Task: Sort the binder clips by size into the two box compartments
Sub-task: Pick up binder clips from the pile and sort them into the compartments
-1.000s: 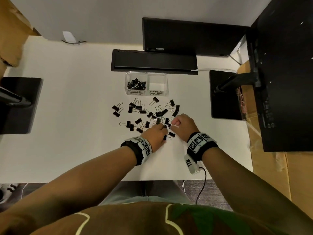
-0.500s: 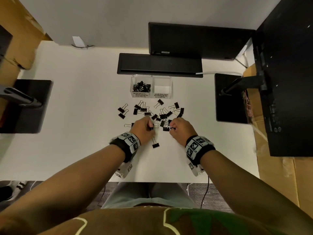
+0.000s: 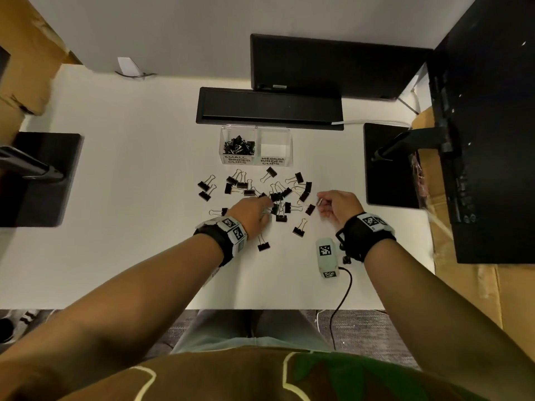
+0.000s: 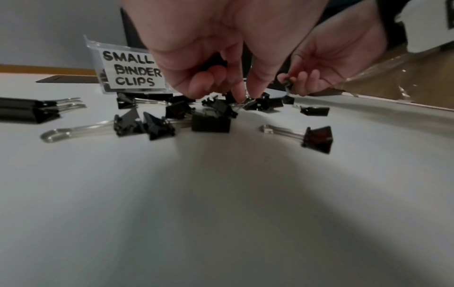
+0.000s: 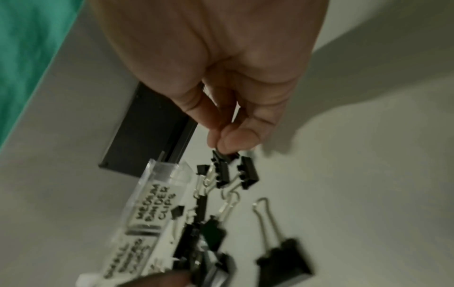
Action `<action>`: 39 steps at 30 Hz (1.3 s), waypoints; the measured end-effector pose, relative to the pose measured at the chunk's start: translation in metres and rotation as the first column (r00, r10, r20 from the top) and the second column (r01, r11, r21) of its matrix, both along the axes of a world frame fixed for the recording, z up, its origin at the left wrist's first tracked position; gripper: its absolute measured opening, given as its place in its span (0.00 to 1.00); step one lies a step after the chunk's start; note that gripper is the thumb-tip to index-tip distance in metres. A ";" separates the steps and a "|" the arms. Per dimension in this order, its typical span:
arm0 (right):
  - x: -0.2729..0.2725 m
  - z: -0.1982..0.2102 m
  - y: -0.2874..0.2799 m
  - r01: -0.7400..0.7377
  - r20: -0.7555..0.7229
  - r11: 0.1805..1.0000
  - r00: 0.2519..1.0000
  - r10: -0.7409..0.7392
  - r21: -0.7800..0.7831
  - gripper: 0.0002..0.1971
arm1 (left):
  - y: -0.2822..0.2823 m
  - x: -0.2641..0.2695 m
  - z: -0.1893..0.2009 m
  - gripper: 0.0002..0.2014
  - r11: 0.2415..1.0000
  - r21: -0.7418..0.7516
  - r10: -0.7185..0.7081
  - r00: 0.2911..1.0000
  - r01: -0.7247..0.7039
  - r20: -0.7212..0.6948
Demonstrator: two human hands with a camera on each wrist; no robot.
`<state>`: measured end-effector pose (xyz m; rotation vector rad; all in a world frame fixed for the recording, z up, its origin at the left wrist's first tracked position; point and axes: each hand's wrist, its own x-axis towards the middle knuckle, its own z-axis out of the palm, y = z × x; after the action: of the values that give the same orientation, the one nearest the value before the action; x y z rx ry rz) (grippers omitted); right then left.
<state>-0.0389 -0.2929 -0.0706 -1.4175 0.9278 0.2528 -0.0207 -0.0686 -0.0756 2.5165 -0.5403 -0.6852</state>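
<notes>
A clear two-part box [image 3: 256, 127] stands at mid-table. Its left part, labelled SMALL BINDER CLIPS [image 3: 237, 160], holds several black clips; the right part, labelled MEDIUM BINDER CLIPS [image 3: 272, 161], shows none. Several black binder clips [image 3: 276, 195] lie scattered in front of it. My left hand [image 3: 267, 208] reaches down into the pile, and in the left wrist view its fingertips [image 4: 256, 88] pinch the wire handle of a clip [image 4: 253, 103] on the table. My right hand [image 3: 321, 204] hovers right of the pile, thumb and forefinger pinching a small black clip [image 5: 224, 155].
Black monitor bases sit at the left [image 3: 43, 180] and right [image 3: 388, 166]. A black bar [image 3: 269, 108] lies just behind the box. A large dark monitor [image 3: 486, 125] stands at the far right. A cable [image 3: 344, 290] trails from my right wrist over the table's near edge.
My right hand has drawn back to the right out of the pile with a small clip pinched in it. My left hand has shifted right, deeper into the pile.
</notes>
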 end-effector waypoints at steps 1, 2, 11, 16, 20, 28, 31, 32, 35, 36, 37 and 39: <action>-0.001 -0.004 0.001 -0.056 -0.025 0.998 0.998 0.056 -0.029 0.07 | 0.002 -0.003 -0.002 0.15 0.999 0.026 -0.029 1.000 0.029 0.005; -0.001 -0.008 0.001 -0.110 -0.046 0.992 0.993 0.107 -0.068 0.07 | 0.003 -0.005 -0.003 0.15 0.998 0.044 -0.051 0.999 0.051 0.005; -0.003 -0.007 0.007 -0.281 -0.049 0.783 0.951 0.307 -0.556 0.06 | 0.010 0.003 0.002 0.08 0.994 -0.038 0.104 0.994 -0.103 0.020; 0.001 -0.008 0.018 -0.479 -0.177 0.610 0.854 0.488 -0.631 0.15 | 0.003 0.005 0.003 0.09 0.990 0.010 0.137 0.990 -0.138 0.015; -0.002 -0.009 0.032 -0.549 -0.189 0.549 0.795 0.577 -0.630 0.13 | 0.001 0.008 0.002 0.13 0.987 0.014 0.161 0.986 -0.162 0.043; 0.009 0.007 0.039 -0.231 0.059 0.970 0.970 0.235 -0.073 0.06 | -0.005 0.013 -0.006 0.12 0.993 0.064 0.090 0.994 -0.094 0.067; 0.018 0.010 0.045 -0.296 0.056 0.951 0.952 0.301 -0.084 0.09 | -0.006 0.010 -0.008 0.13 0.991 0.079 0.099 0.993 -0.104 0.069; 0.020 0.008 0.050 -0.370 0.046 0.914 0.923 0.382 -0.166 0.09 | -0.006 0.009 -0.009 0.14 0.991 0.085 0.096 0.993 -0.102 0.069; 0.023 0.001 0.068 -0.534 -0.036 0.692 0.803 0.595 -0.485 0.08 | -0.005 0.007 -0.008 0.16 0.989 0.091 0.112 0.990 -0.119 0.082; 0.023 0.000 0.073 -0.558 -0.059 0.625 0.769 0.636 -0.545 0.08 | -0.004 0.006 -0.008 0.16 0.987 0.093 0.123 0.989 -0.131 0.086; 0.023 -0.001 0.076 -0.585 -0.087 0.560 0.733 0.674 -0.587 0.09 | -0.003 0.006 -0.008 0.17 0.985 0.101 0.129 0.988 -0.138 0.087; 0.026 -0.004 0.080 -0.641 -0.173 0.418 0.654 0.736 -0.644 0.14 | -0.001 0.006 -0.009 0.17 0.981 0.133 0.127 0.988 -0.138 0.084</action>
<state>-0.0130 -0.2128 -0.0744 -2.4518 0.2150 0.4652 -0.0148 -0.0695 -0.0846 2.6889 -0.3573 -0.5985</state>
